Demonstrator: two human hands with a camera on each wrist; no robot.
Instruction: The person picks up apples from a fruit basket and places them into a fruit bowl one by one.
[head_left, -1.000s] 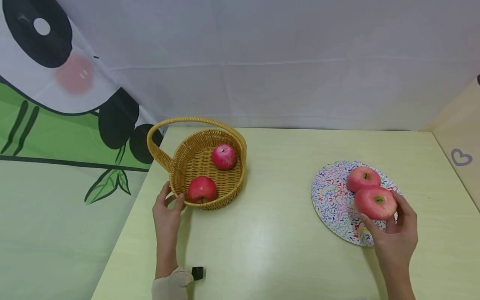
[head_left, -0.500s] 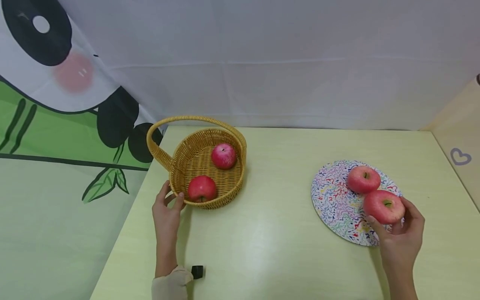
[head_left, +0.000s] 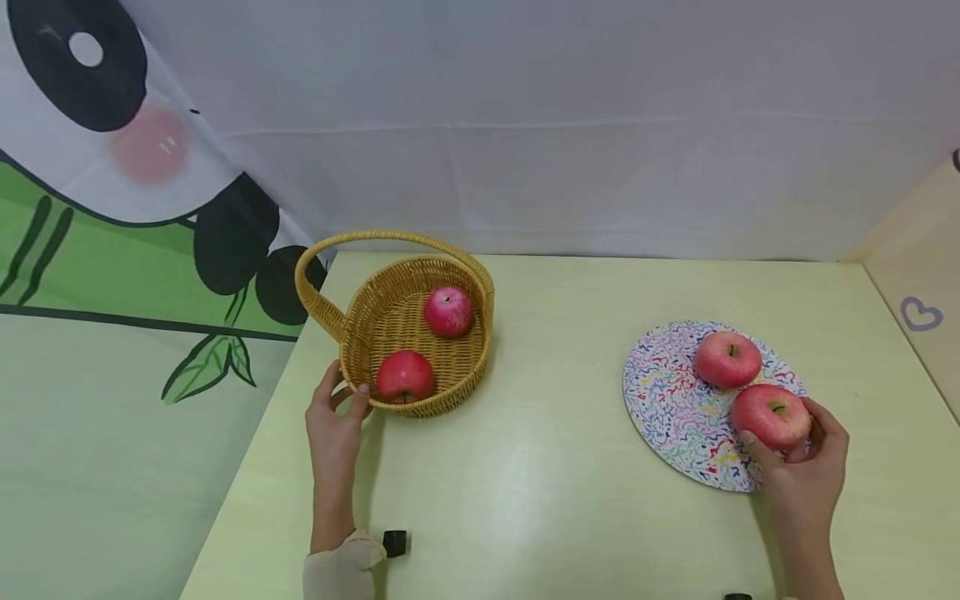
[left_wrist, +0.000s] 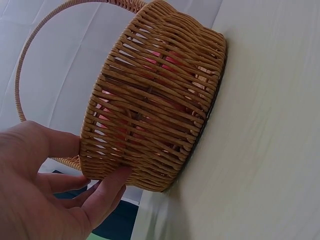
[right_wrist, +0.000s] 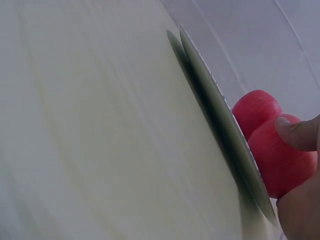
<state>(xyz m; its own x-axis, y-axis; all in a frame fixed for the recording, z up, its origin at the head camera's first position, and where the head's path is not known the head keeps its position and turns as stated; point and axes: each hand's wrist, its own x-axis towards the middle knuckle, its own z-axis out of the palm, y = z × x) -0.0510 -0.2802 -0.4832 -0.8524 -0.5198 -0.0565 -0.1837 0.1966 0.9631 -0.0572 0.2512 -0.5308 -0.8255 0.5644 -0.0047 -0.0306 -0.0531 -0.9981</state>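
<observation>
On the worktop (head_left: 555,433), the wicker basket (head_left: 442,357) carries two apples: a bright red apple (head_left: 405,377) between six and seven o'clock, and a pink-mottled apple (head_left: 448,312) at about two. Toward the basket's three o'clock, well apart, the round plate (head_left: 667,408) (squiggled all over in many colours) bears a rear apple (head_left: 727,360) near its twelve-to-one mark. The held apple (head_left: 772,417) is over the plate's four o'clock, just beside that one.

A second ago the held apple overlapped the rear apple in the head view; now it sits further toward four o'clock and looks smaller, while the basket and its pair have scarcely changed.

It is rounded and pinkish red, paler toward one side, its green stem facing up. The right hand (head_left: 810,462) grasps it between thumb and fingers; the left hand (head_left: 336,425) pinches the basket's wall at seven to eight o'clock.
</observation>
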